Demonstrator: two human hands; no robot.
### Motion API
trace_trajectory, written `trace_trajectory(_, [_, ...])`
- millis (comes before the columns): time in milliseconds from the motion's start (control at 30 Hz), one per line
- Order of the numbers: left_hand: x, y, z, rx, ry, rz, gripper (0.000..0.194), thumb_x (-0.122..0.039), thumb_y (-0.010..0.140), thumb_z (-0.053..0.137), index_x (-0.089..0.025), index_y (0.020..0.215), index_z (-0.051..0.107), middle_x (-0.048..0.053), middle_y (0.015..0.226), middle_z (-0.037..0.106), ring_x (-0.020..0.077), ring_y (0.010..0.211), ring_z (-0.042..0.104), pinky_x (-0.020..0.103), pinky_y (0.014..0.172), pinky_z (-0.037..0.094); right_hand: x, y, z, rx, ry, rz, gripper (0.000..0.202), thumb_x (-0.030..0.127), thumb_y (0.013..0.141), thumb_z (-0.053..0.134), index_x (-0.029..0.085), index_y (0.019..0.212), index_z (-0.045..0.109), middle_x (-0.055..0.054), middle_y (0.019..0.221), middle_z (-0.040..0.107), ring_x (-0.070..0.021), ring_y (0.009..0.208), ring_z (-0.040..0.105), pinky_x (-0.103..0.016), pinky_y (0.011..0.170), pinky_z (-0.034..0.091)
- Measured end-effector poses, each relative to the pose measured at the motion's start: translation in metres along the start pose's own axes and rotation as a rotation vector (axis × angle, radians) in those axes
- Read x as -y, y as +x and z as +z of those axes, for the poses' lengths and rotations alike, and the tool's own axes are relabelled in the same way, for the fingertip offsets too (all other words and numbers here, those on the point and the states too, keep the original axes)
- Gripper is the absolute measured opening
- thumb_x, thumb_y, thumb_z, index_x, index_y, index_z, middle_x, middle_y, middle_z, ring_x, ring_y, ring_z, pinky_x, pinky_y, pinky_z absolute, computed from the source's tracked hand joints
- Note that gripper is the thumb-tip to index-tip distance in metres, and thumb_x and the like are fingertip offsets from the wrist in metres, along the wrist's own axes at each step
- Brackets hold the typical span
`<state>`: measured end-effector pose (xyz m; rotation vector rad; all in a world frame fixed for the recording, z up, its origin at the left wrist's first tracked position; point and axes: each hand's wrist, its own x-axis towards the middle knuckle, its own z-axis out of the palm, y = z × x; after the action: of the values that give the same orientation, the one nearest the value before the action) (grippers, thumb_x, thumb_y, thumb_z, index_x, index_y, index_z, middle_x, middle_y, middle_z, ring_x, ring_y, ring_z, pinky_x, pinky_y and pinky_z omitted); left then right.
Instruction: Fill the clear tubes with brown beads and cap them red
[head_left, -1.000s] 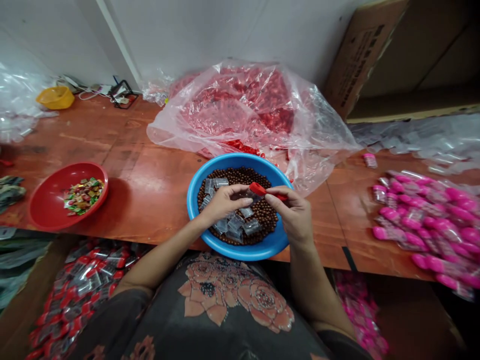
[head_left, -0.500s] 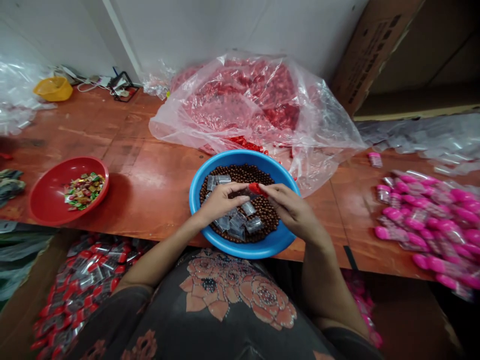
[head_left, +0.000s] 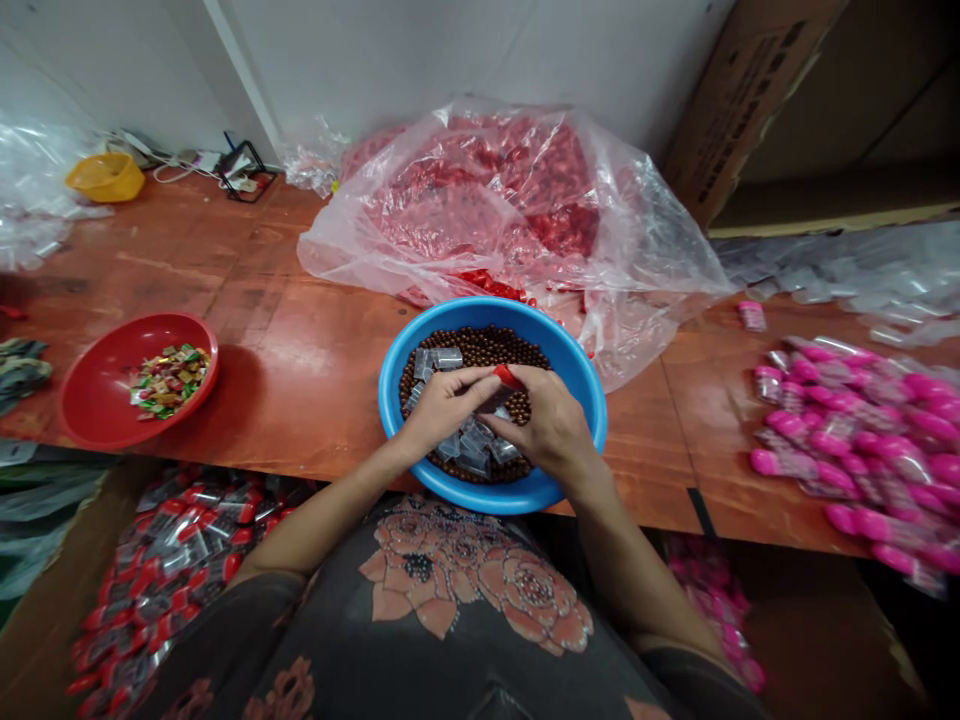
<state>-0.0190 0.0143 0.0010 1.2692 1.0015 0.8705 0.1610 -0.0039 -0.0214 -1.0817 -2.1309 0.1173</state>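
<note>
The left hand (head_left: 444,405) is narrowed, its thumb and fingers pinching a small clear container (head_left: 491,402) with a red cap (head_left: 508,377). The right hand (head_left: 551,420) closes on the same container from the other side, its fingers beside the cap and its thumb lower down; the fingers partly hide the container. Both hands are above a blue basin (head_left: 390,400), which sits near the front edge of the table (head_left: 300,390). In the basin lie many round brown beads (head_left: 480,345), with clear containers (head_left: 474,445) on top of them.

Behind the basin, a large clear plastic bag (head_left: 450,210) covers a heap of red pieces, and some red pieces (head_left: 487,285) show at its front edge. On the left of the table stands a red bowl (head_left: 90,400) with small wrapped items (head_left: 172,380) in it, and farther back a yellow basket (head_left: 109,178). On the right lies a pile of pink-capped containers (head_left: 862,420), with one small pink-topped container (head_left: 751,316) apart from it. Below the table, at the left, is a heap of red-capped containers (head_left: 165,570).
</note>
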Motion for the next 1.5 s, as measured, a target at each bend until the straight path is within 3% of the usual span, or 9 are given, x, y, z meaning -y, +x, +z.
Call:
trace_trajectory(167, [0.006, -0.001, 0.02, -0.015, -0.345, -0.314, 0.064, -0.062, 0.098, 0.026, -0.017, 0.131, 0.059, 0.008, 0.079, 0.071, 0.0175, 0.075, 0.067, 0.029, 0.072, 0.054, 0.006, -0.001, 0.003, 0.028, 0.047, -0.024, 0.067, 0.041, 0.082, 0.072, 0.025, 0.139, 0.039, -0.012, 0.116, 0.066, -0.0282, 0.099, 0.065, -0.045, 0.082, 0.056])
trace_trajectory(400, [0.018, -0.007, 0.031, -0.04, -0.381, -0.183, 0.055, -0.053, 0.096, 0.034, -0.018, 0.131, 0.058, 0.0, 0.061, 0.058, 0.012, 0.054, 0.054, 0.024, 0.057, 0.046, 0.01, -0.005, 0.003, 0.028, 0.091, -0.065, 0.061, 0.039, 0.082, 0.072, 0.025, 0.135, 0.045, -0.012, 0.109, 0.067, -0.0278, 0.097, 0.066, -0.045, 0.082, 0.056])
trace_trajectory(533, [0.016, -0.01, 0.026, 0.01, -0.398, -0.178, 0.056, -0.05, 0.097, 0.03, -0.018, 0.138, 0.052, 0.0, 0.059, 0.056, 0.012, 0.052, 0.052, 0.024, 0.056, 0.046, 0.003, -0.01, -0.001, 0.134, 0.356, 0.229, 0.071, 0.045, 0.072, 0.081, 0.027, 0.133, 0.049, -0.009, 0.12, 0.065, -0.0272, 0.106, 0.064, -0.045, 0.089, 0.055])
trace_trajectory(667, [0.011, -0.014, 0.021, 0.112, -0.407, -0.169, 0.058, -0.052, 0.097, 0.032, -0.017, 0.141, 0.047, -0.003, 0.058, 0.051, 0.0102, 0.046, 0.044, 0.022, 0.047, 0.04, -0.008, -0.013, -0.006, 0.136, 0.711, 0.67, 0.047, 0.051, 0.07, 0.081, 0.024, 0.105, 0.063, -0.003, 0.093, 0.07, -0.0201, 0.081, 0.067, -0.036, 0.073, 0.056])
trace_trajectory(800, [0.011, -0.014, 0.022, 0.132, -0.34, -0.181, 0.054, -0.055, 0.096, 0.038, -0.018, 0.132, 0.052, -0.004, 0.062, 0.046, 0.0081, 0.047, 0.037, 0.02, 0.042, 0.031, -0.002, -0.014, -0.003, -0.044, 0.902, 0.796, 0.034, 0.044, 0.075, 0.079, 0.026, 0.102, 0.068, 0.0, 0.092, 0.072, -0.018, 0.08, 0.068, -0.035, 0.077, 0.057])
trace_trajectory(967, [0.012, -0.012, 0.028, -0.004, -0.135, -0.211, 0.064, -0.071, 0.093, 0.036, -0.014, 0.103, 0.065, 0.001, 0.063, 0.05, 0.0113, 0.056, 0.045, 0.025, 0.052, 0.039, 0.013, -0.016, 0.004, -0.013, 0.539, 0.423, 0.062, 0.046, 0.078, 0.077, 0.029, 0.134, 0.056, -0.007, 0.132, 0.064, -0.0277, 0.119, 0.06, -0.05, 0.104, 0.049])
trace_trajectory(1067, [0.013, -0.011, 0.03, -0.065, -0.19, -0.262, 0.062, -0.07, 0.093, 0.04, -0.016, 0.11, 0.066, 0.007, 0.081, 0.065, 0.0175, 0.077, 0.06, 0.029, 0.07, 0.049, 0.016, -0.018, 0.007, 0.056, 0.245, 0.197, 0.081, 0.047, 0.077, 0.076, 0.023, 0.146, 0.041, -0.014, 0.142, 0.055, -0.0325, 0.13, 0.052, -0.055, 0.108, 0.044])
trace_trajectory(1267, [0.012, -0.007, 0.031, 0.102, -0.562, -0.391, 0.066, -0.07, 0.092, 0.043, -0.014, 0.119, 0.064, 0.013, 0.098, 0.071, 0.0216, 0.09, 0.068, 0.035, 0.081, 0.056, 0.016, -0.017, 0.005, -0.044, 0.141, 0.113, 0.079, 0.05, 0.072, 0.078, 0.022, 0.138, 0.044, -0.013, 0.125, 0.062, -0.0312, 0.115, 0.058, -0.05, 0.098, 0.048])
trace_trajectory(1500, [0.014, -0.01, 0.045, -0.004, -0.499, -0.206, 0.057, -0.058, 0.092, 0.055, -0.014, 0.127, 0.062, 0.012, 0.104, 0.071, 0.0178, 0.082, 0.068, 0.029, 0.072, 0.057, 0.019, -0.019, 0.005, -0.085, 0.082, 0.093, 0.07, 0.048, 0.07, 0.078, 0.025, 0.13, 0.049, -0.009, 0.116, 0.066, -0.0305, 0.11, 0.062, -0.05, 0.098, 0.046])
